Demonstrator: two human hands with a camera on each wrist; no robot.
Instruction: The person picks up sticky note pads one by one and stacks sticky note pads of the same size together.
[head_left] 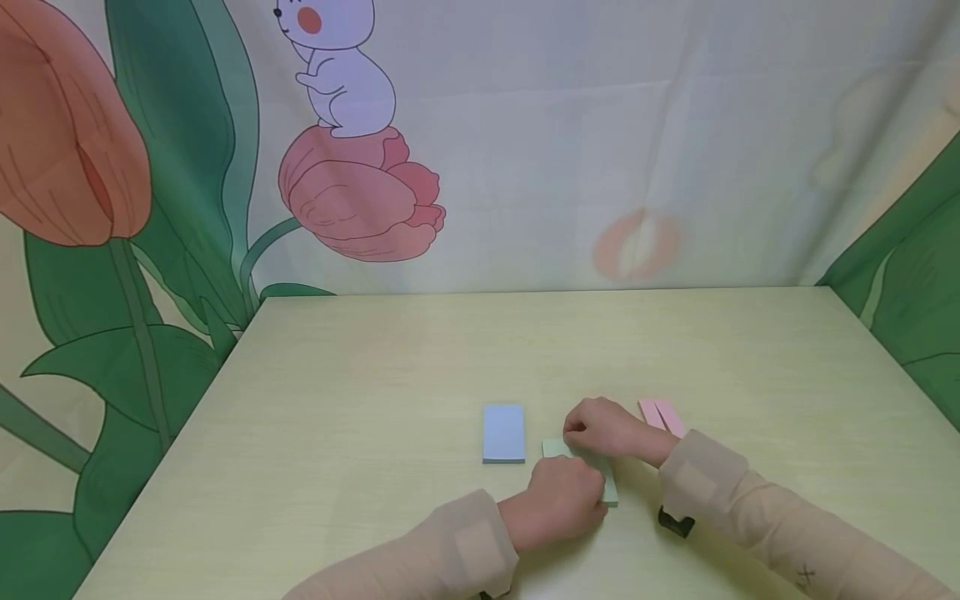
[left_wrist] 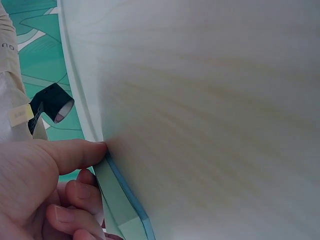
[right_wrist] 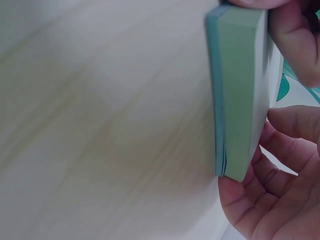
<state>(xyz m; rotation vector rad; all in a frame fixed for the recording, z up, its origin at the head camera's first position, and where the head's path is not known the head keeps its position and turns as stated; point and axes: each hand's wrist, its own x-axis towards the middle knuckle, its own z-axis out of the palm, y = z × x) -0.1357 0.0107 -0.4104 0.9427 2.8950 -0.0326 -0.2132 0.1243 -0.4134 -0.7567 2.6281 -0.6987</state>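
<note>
A green sticky note pad (head_left: 555, 447) lies on the table, partly covered by both hands. Thin blue layers (right_wrist: 218, 95) show along its underside in the wrist views. My left hand (head_left: 564, 500) grips its near end, the thumb (left_wrist: 75, 156) pressed to the edge and the other fingers curled. At the pad's far side, my right hand (head_left: 609, 428) pinches it between thumb (right_wrist: 295, 122) and curled fingers. A blue sticky note pad (head_left: 503, 433) lies flat just left of the hands. Two pink paper strips (head_left: 662, 415) lie beyond the right wrist, partly hidden by it.
The pale wooden table (head_left: 360, 375) reaches back to a printed curtain (head_left: 525, 167) with tulips and a white animal. Black wrist mounts show beneath the sleeves, one under the right cuff (head_left: 676, 522).
</note>
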